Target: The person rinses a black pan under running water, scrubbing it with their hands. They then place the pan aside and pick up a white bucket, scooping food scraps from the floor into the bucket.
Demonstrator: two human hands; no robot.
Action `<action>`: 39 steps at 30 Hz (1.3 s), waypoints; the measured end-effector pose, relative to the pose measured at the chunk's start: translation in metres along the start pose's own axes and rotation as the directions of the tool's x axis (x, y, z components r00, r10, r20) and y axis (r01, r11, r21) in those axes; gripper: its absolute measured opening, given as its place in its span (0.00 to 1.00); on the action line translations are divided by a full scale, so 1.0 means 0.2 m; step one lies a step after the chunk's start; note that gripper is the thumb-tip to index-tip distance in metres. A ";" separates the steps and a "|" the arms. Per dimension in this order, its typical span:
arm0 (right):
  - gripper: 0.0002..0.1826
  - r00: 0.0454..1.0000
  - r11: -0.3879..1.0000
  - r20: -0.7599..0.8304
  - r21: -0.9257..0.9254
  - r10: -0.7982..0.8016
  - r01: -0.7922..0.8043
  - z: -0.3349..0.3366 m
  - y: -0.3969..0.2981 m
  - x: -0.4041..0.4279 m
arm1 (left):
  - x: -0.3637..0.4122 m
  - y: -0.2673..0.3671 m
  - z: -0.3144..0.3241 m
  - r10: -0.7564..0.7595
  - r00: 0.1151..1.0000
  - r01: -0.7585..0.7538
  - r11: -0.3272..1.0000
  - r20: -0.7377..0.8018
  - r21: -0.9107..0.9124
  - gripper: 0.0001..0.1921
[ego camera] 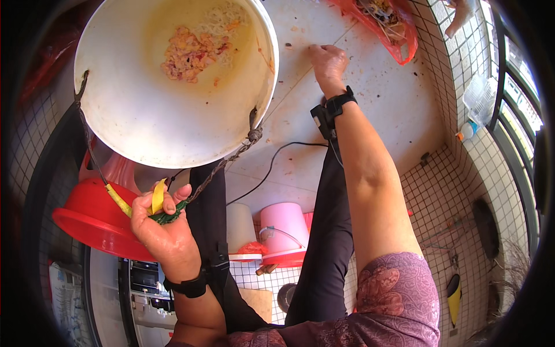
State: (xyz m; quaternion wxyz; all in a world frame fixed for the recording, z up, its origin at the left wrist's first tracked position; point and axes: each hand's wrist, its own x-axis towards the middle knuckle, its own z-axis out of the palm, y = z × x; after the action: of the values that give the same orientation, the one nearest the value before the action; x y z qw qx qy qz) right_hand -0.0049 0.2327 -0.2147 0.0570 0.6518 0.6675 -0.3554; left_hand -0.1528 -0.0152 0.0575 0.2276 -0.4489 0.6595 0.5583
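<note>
A white plastic bucket (130, 126) opens toward me, with wet food scraps (190, 52) lying in its yellowish bottom. Its twisted wire handle (217, 167) is wrapped in green and yellow material at the grip. My left hand (169, 238) has its fingers curled around that wrapped part, below the rim in the picture. To the right of the bucket, my right hand (330, 65) is closed over the pale tiled floor (381, 130), among scattered crumbs of debris. Its palm is turned away, so whether anything is inside cannot be seen.
A red plastic bag (403, 47) of refuse lies beyond my right hand. Near my left hand is a red basin (99, 217). A pink bucket (282, 225) shows between my legs. A black cable (269, 173) crosses toward my right wrist. A tiled wall (468, 86) bounds the right side.
</note>
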 end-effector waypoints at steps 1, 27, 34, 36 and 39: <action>0.14 0.993 0.975 -0.037 -0.200 -0.109 0.099 0.02 -0.03 -0.02 | 0.00 0.00 0.00 0.001 1.000 -0.001 1.000 0.006 -0.003 0.05; 0.10 0.575 0.624 0.244 0.266 -0.781 0.735 -0.42 -0.82 -0.86 | -0.02 -0.02 0.03 -0.013 1.000 0.013 1.000 -0.009 -0.012 0.05; 0.08 0.989 0.955 0.046 0.272 -0.139 0.122 -0.29 -0.12 -0.46 | -0.03 0.00 0.04 -0.025 1.000 0.026 1.000 -0.017 0.006 0.05; 0.09 0.971 0.968 0.015 -0.081 -0.238 0.239 -0.23 0.03 -0.33 | -0.03 -0.01 0.06 -0.020 0.999 0.021 1.000 -0.038 0.006 0.05; 0.10 0.935 0.898 -0.011 -0.282 -0.354 0.337 -0.12 -0.01 -0.20 | -0.01 0.00 0.03 -0.007 1.000 0.007 1.000 -0.022 0.027 0.05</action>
State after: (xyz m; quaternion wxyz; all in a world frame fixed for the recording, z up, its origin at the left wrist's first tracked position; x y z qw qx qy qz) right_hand 0.0080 0.2138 -0.1741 0.0624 0.5194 0.8169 -0.2429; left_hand -0.1523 -0.0085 0.0577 0.2284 -0.4542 0.6679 0.5436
